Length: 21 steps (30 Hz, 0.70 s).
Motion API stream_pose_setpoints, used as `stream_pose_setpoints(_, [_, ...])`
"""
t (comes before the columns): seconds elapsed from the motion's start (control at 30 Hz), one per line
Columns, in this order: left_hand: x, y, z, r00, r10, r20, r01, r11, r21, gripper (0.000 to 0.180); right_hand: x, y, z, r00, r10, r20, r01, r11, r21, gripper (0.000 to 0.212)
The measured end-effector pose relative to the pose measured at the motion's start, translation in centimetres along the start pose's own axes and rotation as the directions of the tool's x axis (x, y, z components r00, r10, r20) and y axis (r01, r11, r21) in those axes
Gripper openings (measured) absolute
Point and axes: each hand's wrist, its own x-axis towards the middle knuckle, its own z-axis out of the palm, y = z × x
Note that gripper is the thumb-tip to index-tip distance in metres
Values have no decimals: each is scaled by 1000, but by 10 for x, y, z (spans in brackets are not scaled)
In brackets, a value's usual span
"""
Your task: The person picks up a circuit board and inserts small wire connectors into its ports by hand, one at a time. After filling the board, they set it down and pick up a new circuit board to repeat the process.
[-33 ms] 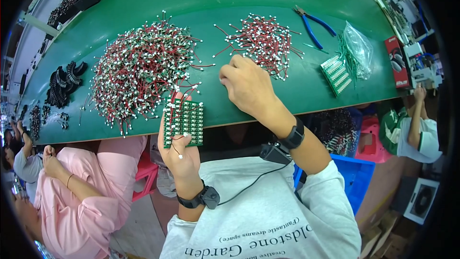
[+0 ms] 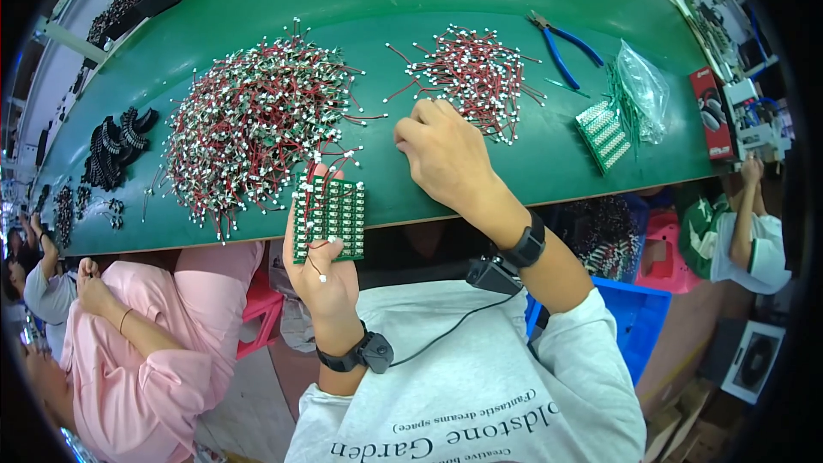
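Note:
My left hand (image 2: 330, 285) grips a green panel of small circuit boards (image 2: 343, 219) at the bench's front edge, thumb on its face and fingers behind. Several red-and-black wire leads with white plugs lie over the panel's left columns and upper edge, and one plug hangs below my thumb. Just beyond the panel rises a big heap of wired boards (image 2: 257, 111). My right hand (image 2: 446, 150) is above the bench, its fingers curled together; whatever they hold, if anything, is hidden. Beyond it lies a smaller pile of red wire leads with white connectors (image 2: 480, 73).
Blue-handled cutters (image 2: 561, 50), another green board panel (image 2: 603, 135), a clear plastic bag (image 2: 643, 94) and a red box (image 2: 713, 116) occupy the bench's right side. Black curved parts (image 2: 111, 150) lie at left. A person in pink (image 2: 146, 351) sits left; a blue crate (image 2: 630, 317) stands below right.

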Motion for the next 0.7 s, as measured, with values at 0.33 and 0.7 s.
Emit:
stream_pose_setpoints(0.33, [1, -3, 3, 994, -106, -18, 100, 973, -208, 73, -14, -22, -36, 1000, -6, 28, -14, 750, 661, 9])
stream_pose_setpoints(0.7, [-8, -5, 10, 988, -151, 30, 153, 982, -108, 74, -38, -50, -22, 937, -307, -165, 343, 733, 587, 14])
